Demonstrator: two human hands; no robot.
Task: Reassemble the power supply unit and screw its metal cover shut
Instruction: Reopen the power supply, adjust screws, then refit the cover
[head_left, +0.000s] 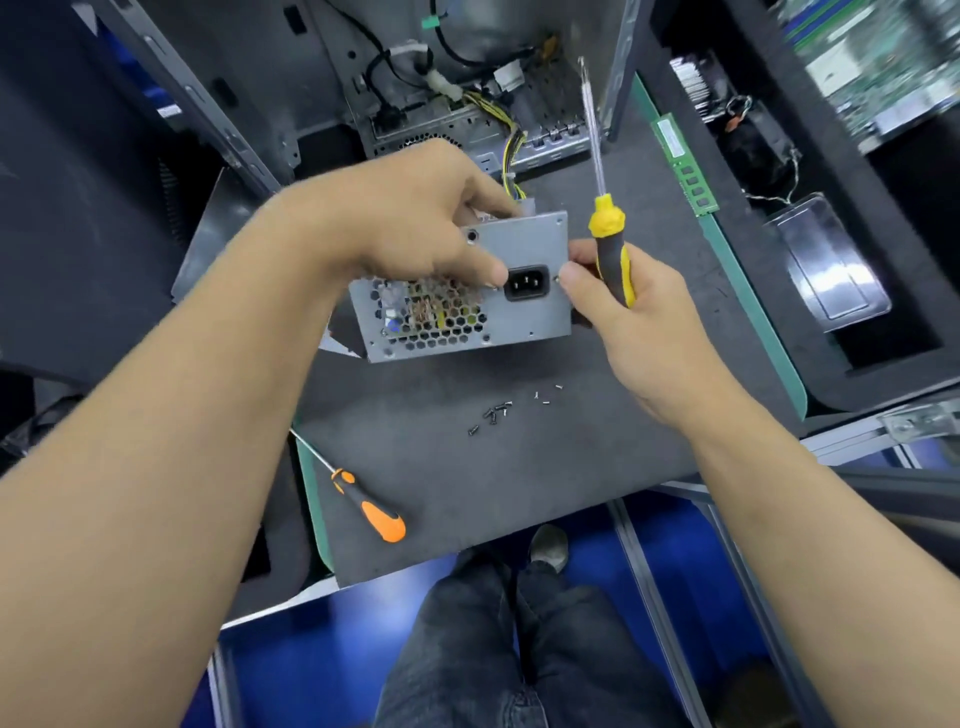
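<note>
The grey metal power supply unit (524, 322) stands on edge on the dark mat (493, 467), its black socket and honeycomb grille facing me. My left hand (405, 223) grips its top left, thumb next to the socket. My right hand (623, 306) holds a yellow-and-black screwdriver (608, 234) in the palm, shaft pointing up and away, while thumb and forefinger pinch a small screw at the hole just right of the socket. Several loose screws (493, 413) lie on the mat below the unit, a few paler ones (545, 395) to their right.
An orange-and-black screwdriver (369, 512) lies at the mat's front left edge. An open computer case (467, 78) with cables stands behind the unit. A green memory stick (685, 166) and a metal drive (826, 265) lie to the right. My legs show below the table.
</note>
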